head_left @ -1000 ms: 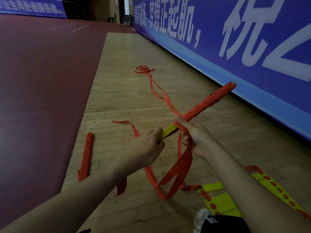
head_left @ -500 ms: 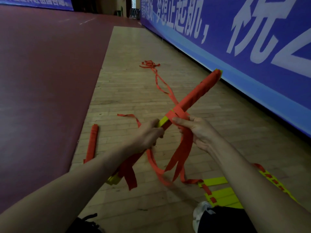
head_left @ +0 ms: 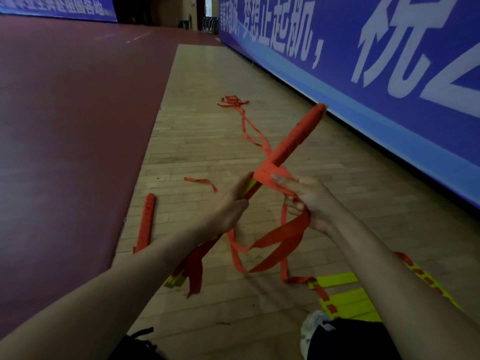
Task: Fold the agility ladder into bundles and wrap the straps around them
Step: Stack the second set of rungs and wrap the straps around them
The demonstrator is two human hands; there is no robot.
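Left hand (head_left: 231, 206) grips bundle (head_left: 293, 141) mid-shaft, steadying it aloft. Right hand (head_left: 309, 201) pinches strap (head_left: 280, 237) beside the last turn, likely tensioning the next wrap.

Bundle (head_left: 293, 141) midsection behind left hand (head_left: 228, 207); banner (head_left: 376, 105) lettering beyond top edge.

A blue banner (head_left: 415, 120) with white characters lines the wooden floor strip (head_left: 207, 141) beside maroon flooring (head_left: 65, 126).

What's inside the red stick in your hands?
Yellow rungs show beside the left hand and at the bundle's low end. Higher up, the red strap covers them, so the inside cannot be seen.
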